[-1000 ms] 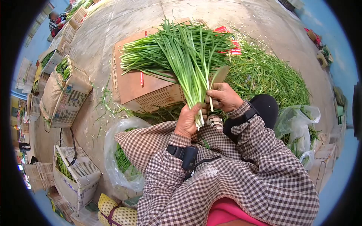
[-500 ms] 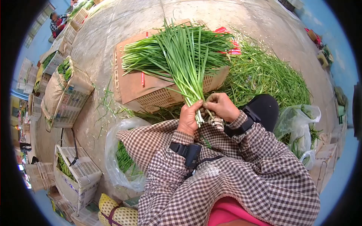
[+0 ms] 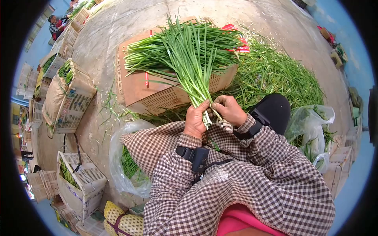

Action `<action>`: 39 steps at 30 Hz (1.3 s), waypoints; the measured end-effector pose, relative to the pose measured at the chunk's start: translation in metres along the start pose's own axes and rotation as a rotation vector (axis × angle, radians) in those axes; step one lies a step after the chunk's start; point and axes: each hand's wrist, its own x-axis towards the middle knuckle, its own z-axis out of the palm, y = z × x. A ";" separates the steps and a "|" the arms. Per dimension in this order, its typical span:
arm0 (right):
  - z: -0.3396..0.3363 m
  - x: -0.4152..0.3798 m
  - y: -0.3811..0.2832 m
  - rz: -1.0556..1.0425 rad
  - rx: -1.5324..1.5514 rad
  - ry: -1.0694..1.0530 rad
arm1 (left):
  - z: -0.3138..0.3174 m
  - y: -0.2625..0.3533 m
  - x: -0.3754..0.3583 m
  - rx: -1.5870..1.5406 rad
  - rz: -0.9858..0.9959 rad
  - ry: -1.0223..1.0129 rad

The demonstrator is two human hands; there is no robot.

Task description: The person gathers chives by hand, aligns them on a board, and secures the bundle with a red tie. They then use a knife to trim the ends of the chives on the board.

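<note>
Two bare hands meet just below the middle of the frame, at the pale ends of a bundle of long green stalks (image 3: 192, 70). The left hand (image 3: 195, 122) is closed around those ends, thumb across them; gripping there probably keeps the stalks gathered while their leafy tops fan freely. The right hand (image 3: 231, 110) has its fingers bent and its thumb drawn in beside the ends, though whether it pinches a stalk cannot be told. The bundle slants up and left across the front edge of a board-topped crate (image 3: 157, 103), its leaves over a pile of stalks (image 3: 143, 55) laid crosswise, which seems to bear some of their weight. Red strips (image 3: 243, 49) lie by the pile's right end, likely within easy reach. Rightward, a loose heap of greens (image 3: 281, 74) comes close against the crate; clear bags at lower left (image 3: 117, 157) and right (image 3: 297, 124) bound the lap on both sides. Lifting upward appears the least hindered path, while a low sideways sweep could catch leaves on the pile.
</note>
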 end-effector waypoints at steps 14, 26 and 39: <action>-0.003 -0.013 -0.008 -0.165 -0.505 -0.039 | 0.001 -0.005 0.004 0.130 0.078 0.036; -0.006 -0.007 0.002 -0.024 0.073 -0.158 | -0.006 -0.001 0.001 -0.001 -0.010 -0.075; -0.012 -0.031 -0.011 -0.322 -0.282 -0.244 | -0.019 -0.002 0.010 -0.031 -0.023 -0.041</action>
